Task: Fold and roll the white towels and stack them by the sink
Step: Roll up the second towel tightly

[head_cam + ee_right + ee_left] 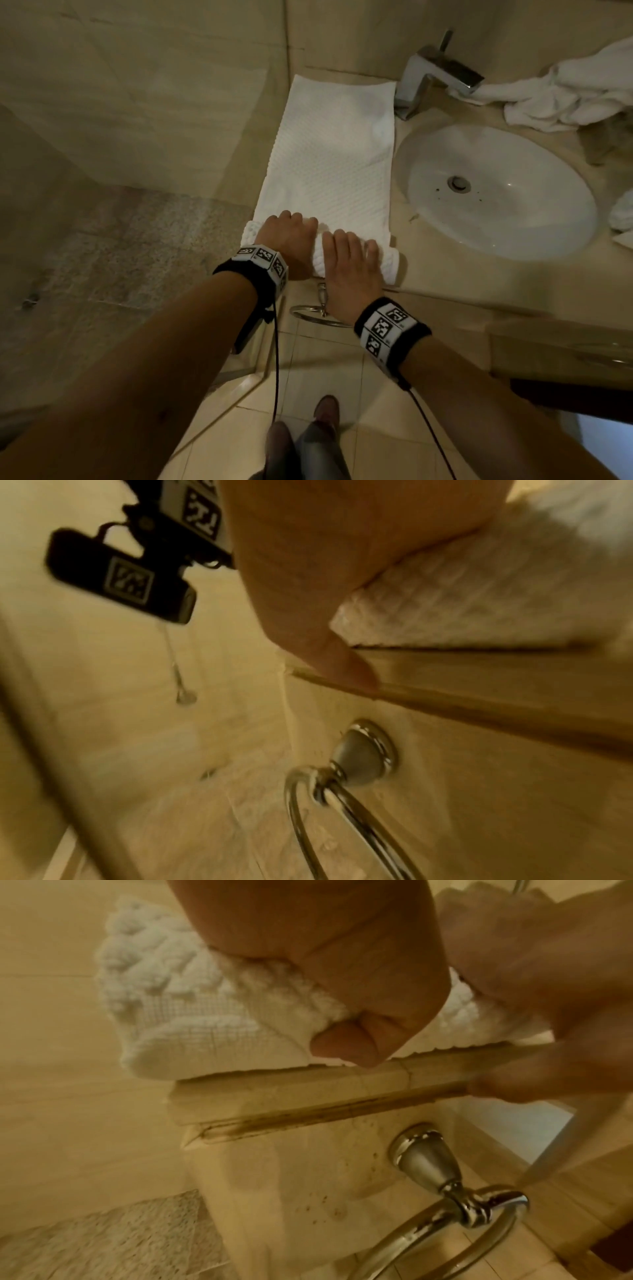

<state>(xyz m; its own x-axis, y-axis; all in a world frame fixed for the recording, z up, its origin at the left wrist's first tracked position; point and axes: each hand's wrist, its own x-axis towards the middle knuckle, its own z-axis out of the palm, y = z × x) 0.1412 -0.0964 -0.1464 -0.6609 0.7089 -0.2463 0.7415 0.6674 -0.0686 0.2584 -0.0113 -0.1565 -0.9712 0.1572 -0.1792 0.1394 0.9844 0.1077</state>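
Observation:
A white textured towel [329, 154] lies folded in a long strip on the counter left of the sink [411, 219]. Its near end is wound into a roll [388, 263] at the counter's front edge. My left hand [291, 229] grips the roll's left part with fingers curled over the top. In the left wrist view the thumb [346, 1042] presses into the roll [178, 1010]. My right hand [346, 250] lies beside it, fingers curled over the roll's right part. In the right wrist view its thumb [335, 653] points down over the counter edge below the towel [462, 593].
A chrome faucet [435, 75] stands behind the sink. Crumpled white towels [565, 96] lie at the back right, another [621, 216] at the right edge. A chrome towel ring [318, 308] hangs under the counter edge. A glass shower panel and wall bound the left.

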